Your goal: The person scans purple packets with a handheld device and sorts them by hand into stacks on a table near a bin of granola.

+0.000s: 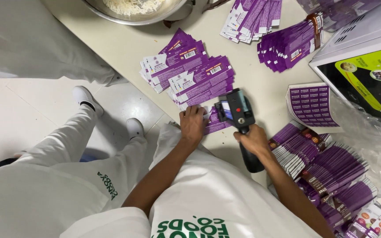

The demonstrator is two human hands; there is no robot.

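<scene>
My right hand point(253, 140) grips the black handle of a handheld printer gun point(239, 115), whose head rests on a purple flat pouch point(214, 125) at the table's near edge. My left hand point(192, 123) presses flat on that same pouch, fingers spread, just left of the printer head. Beyond the hands lie fanned rows of purple and white pouches point(186, 72).
More purple pouch stacks lie at the back point(287, 46) and at the right point(327, 169). A sheet of purple labels point(308, 105), a steel bowl of white shreds point(133, 9), a white appliance point(367, 66) and clear plastic wrap sit around. Another person's white-trousered legs point(89, 141) stand left.
</scene>
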